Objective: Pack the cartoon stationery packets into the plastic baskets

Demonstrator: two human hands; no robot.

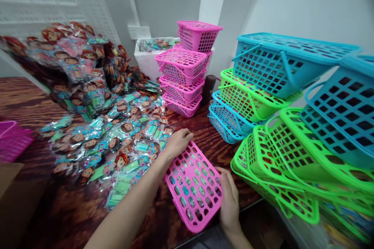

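Note:
A pink plastic basket with a latticed lid lies on the wooden table near the front edge; small packets show through its holes. My left hand rests curled on its far left corner. At the basket's right side, my right hand presses on the edge with fingers together. A large heap of cartoon-doll packets in clear wrappers spreads to the left of the basket.
Stacked pink baskets stand behind, with a white box of packets at the wall. Green baskets and blue baskets pile up on the right. A pink basket sits at the far left beside a cardboard box.

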